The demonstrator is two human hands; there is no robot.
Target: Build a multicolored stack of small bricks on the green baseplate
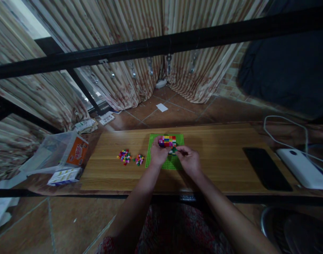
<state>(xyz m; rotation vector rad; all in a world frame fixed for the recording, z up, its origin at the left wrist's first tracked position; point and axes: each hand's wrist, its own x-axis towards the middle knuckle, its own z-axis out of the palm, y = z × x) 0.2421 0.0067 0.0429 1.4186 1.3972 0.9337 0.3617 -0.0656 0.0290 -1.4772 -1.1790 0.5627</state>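
On a green studded baseplate [179, 164] sits a block of multicoloured toy bricks [168, 140], with red, yellow, pink, blue and white pieces. My left hand [158, 154] lies along its left and near side, fingers curled round it and the thumb pointing right. At the near right corner, my right hand [190, 161] pinches with thumb and forefinger at a small dark green toy brick [174, 150]. Whether that brick is pressed onto the others cannot be made out. Left of the baseplate are a larger pile of loose bricks [124, 156] and a smaller pile [139, 159].
The wooden board [219, 141] bears everything. At its right lie a black phone [267, 169] and a white power bank [304, 167] with a white cable [285, 117]. A clear plastic bin [55, 151] and a small box [65, 176] stand left. A black rail [156, 46] crosses beyond.
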